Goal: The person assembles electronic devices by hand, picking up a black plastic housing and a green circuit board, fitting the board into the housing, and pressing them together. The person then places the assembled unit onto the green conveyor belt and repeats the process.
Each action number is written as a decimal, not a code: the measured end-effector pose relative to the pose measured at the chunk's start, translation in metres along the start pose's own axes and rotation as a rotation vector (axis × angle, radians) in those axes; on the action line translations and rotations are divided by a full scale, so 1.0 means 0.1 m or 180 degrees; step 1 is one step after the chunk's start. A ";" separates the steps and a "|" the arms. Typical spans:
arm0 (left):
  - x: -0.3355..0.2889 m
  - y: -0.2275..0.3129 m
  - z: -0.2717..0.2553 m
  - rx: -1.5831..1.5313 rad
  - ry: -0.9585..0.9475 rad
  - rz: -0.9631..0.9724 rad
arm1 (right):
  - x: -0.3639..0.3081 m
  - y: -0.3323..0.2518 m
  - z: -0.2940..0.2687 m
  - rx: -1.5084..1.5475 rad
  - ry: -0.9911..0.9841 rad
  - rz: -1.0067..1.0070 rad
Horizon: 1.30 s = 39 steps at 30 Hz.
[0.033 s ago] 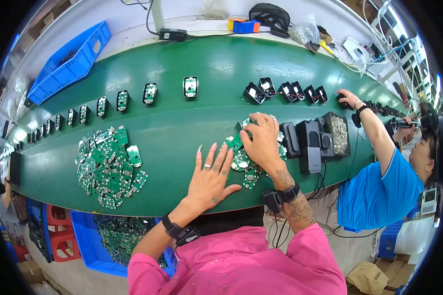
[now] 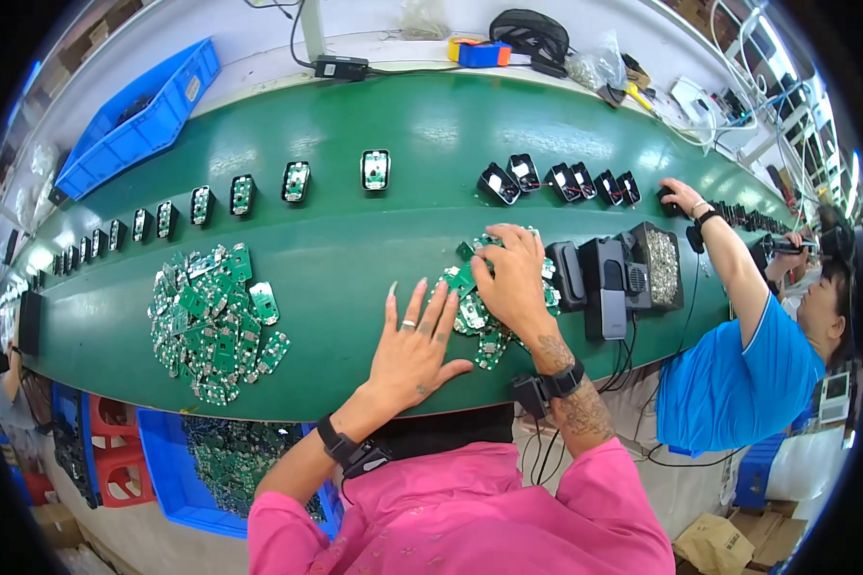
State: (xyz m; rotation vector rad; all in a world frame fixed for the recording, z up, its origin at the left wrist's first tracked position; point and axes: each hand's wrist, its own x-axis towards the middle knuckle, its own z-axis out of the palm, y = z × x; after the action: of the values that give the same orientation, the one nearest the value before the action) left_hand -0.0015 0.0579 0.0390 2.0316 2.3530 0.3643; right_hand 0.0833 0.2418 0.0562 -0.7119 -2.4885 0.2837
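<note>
My left hand (image 2: 414, 353) lies flat at the near middle of the green table (image 2: 336, 278), fingers stretched and thumb out, holding nothing. Its fingertips reach up beside the right pile of green circuit boards (image 2: 492, 343). Over that pile arches my right hand (image 2: 514, 278), its bent fingers and thumb apart. Boards under its palm are hidden, and I see none gripped. A second, larger pile of circuit boards (image 2: 211, 321) is heaped to the left. Across the far side runs a row of black cases with boards in them, the nearest case (image 2: 375, 170) ahead of my hands.
Open black cases (image 2: 571, 182) with wires stand at the far right. Dark grey devices (image 2: 604, 287) and a box of small metal parts (image 2: 660, 264) sit right of my hand. A co-worker in blue (image 2: 738, 379) reaches in there. Blue bins (image 2: 177, 479) stand below left and far left.
</note>
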 end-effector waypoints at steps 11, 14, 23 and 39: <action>1.03 -0.11 -0.09 -0.1178 0.0738 -0.0424 | -0.43 0.20 -0.55 0.2413 0.1417 0.1363; 1.74 -0.21 0.10 -0.1225 0.0670 -0.1033 | -0.66 0.11 -0.66 0.3611 0.1095 0.2437; 2.33 -0.28 0.25 -0.0742 0.0869 -0.1074 | -1.01 0.04 -0.83 0.4802 0.1194 0.2454; 0.13 -0.09 -0.23 -0.6310 0.1005 -0.1792 | -0.79 -0.30 -0.49 0.5673 0.0252 0.2851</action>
State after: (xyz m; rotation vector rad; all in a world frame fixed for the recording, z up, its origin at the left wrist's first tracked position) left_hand -0.0161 0.0651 0.0617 0.3242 1.0699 1.8656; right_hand 0.1541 0.1768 0.0731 -0.7689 -0.8154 2.1933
